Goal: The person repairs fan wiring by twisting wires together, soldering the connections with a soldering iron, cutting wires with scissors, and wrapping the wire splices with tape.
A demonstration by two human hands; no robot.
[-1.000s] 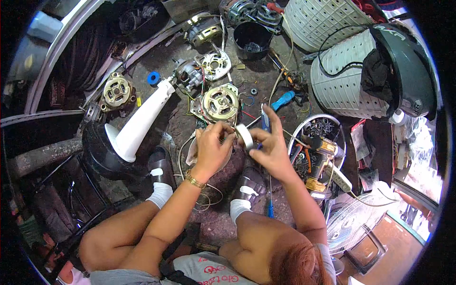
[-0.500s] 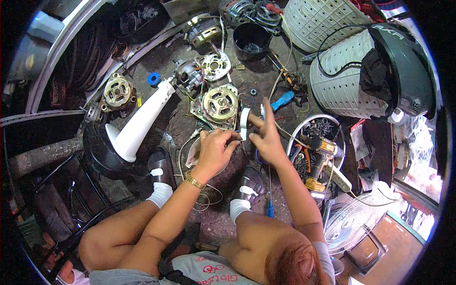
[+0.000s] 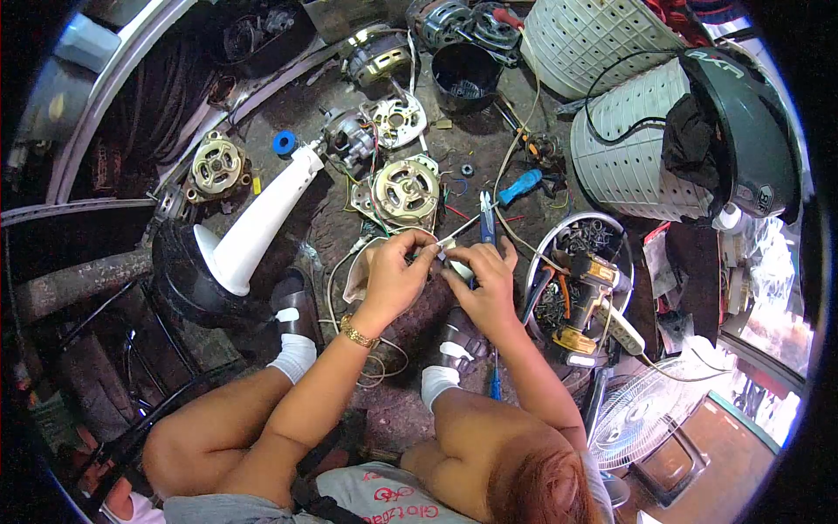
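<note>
My left hand (image 3: 403, 266), with a gold bracelet at the wrist, has its thumb and fingers pinched together just below the round metal motor (image 3: 406, 190). What it pinches is too small to name. Close to its right, my right hand (image 3: 480, 275) is closed around the roll of white tape (image 3: 460, 270), which is mostly hidden by the fingers. The fingertips of both hands nearly meet. Blue-handled pliers (image 3: 487, 220) lie just above my right hand. Thin coloured wires run out around the motor.
A white stand (image 3: 266, 223) lies to the left, near a blue tape roll (image 3: 284, 143). On the right are a bowl of small parts (image 3: 543, 253), a yellow drill (image 3: 592, 297), a blue screwdriver (image 3: 521, 187) and a dark helmet (image 3: 751, 131). A black pot (image 3: 463, 77) stands behind.
The tape roll has dropped from upright between the hands into my right hand's grasp. My right hand's raised, spread fingers have folded down, and both hands have drawn together.
</note>
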